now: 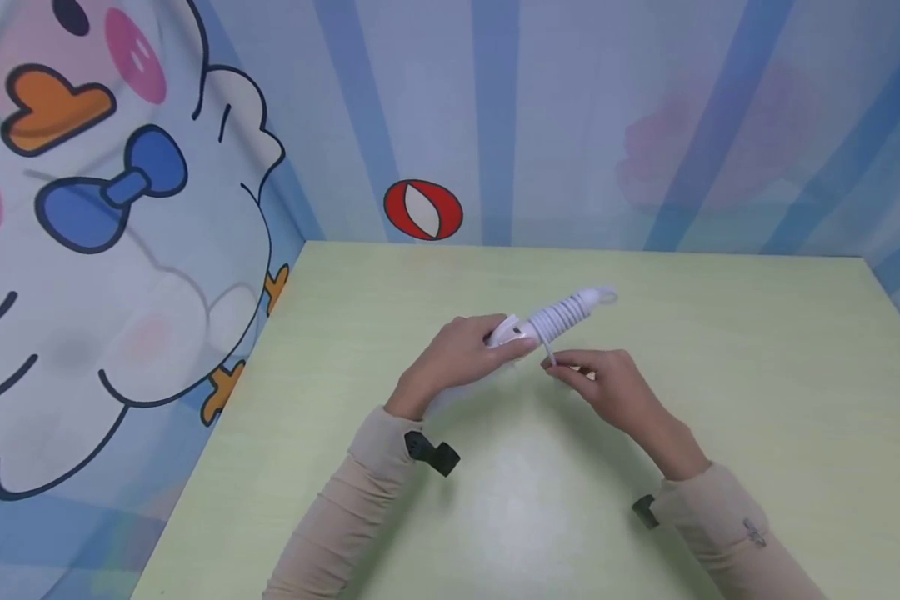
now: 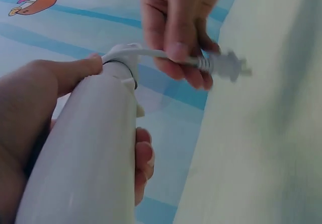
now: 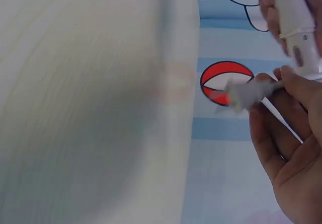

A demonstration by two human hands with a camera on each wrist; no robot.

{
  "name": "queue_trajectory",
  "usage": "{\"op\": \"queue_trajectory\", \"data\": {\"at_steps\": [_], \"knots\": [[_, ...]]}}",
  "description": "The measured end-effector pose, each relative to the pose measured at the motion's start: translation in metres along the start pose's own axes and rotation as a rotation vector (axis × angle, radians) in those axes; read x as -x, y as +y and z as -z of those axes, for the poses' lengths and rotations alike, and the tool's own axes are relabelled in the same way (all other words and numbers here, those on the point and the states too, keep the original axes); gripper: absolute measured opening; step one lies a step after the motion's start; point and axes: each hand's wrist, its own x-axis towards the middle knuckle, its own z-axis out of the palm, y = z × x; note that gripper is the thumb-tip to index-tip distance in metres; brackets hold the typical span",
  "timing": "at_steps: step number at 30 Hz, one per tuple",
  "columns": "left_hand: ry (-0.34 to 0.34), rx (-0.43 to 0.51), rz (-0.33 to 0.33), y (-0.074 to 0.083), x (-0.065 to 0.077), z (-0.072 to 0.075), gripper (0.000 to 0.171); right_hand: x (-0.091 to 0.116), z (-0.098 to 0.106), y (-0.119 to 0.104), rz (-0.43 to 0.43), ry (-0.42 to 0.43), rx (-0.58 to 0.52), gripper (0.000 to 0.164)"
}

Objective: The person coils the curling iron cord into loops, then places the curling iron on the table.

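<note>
My left hand (image 1: 461, 352) grips a white stick-shaped appliance (image 2: 83, 148), tilted up to the right above the table. Its thumb lies along the body, with the fingers wrapped around the far side. White cord (image 1: 561, 317) is wound in several turns around the upper part, and a small loop (image 1: 607, 294) sticks out at the tip. Between thumb and fingers, my right hand (image 1: 617, 387) pinches the free end of the cord just behind the plug (image 2: 226, 67). In the right wrist view the plug (image 3: 246, 95) is blurred and points away from the palm.
Both hands are over a pale green table (image 1: 757, 375). Behind it stands a blue striped wall (image 1: 562, 125) with a red and white ball printed on it. A large cartoon bird (image 1: 157, 275) covers the wall at the left.
</note>
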Motion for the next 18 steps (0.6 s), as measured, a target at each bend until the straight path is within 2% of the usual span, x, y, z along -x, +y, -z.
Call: {"op": "queue_trajectory", "data": {"at_steps": [6, 9, 12, 14, 16, 18], "knots": [[-0.110, 0.090, -0.112, 0.004, 0.003, 0.002, 0.037, 0.000, -0.002, 0.014, 0.069, 0.043, 0.011, 0.018], [-0.170, 0.103, -0.165, 0.000, 0.004, 0.000, 0.035, -0.001, -0.001, 0.017, 0.055, 0.043, 0.005, 0.022], [-0.221, 0.085, -0.216, -0.005, 0.004, -0.004, 0.033, 0.000, 0.002, 0.018, -0.007, -0.023, 0.012, 0.023], [-0.259, 0.063, -0.253, -0.008, 0.005, -0.007, 0.031, 0.001, 0.005, 0.018, -0.004, -0.080, 0.054, 0.023], [-0.292, 0.045, -0.287, -0.009, 0.007, -0.009, 0.031, 0.001, 0.010, 0.018, 0.059, -0.118, 0.048, 0.023], [-0.314, 0.024, -0.317, -0.009, 0.008, -0.011, 0.032, 0.000, 0.016, 0.020, 0.173, -0.140, -0.003, 0.027]]}}
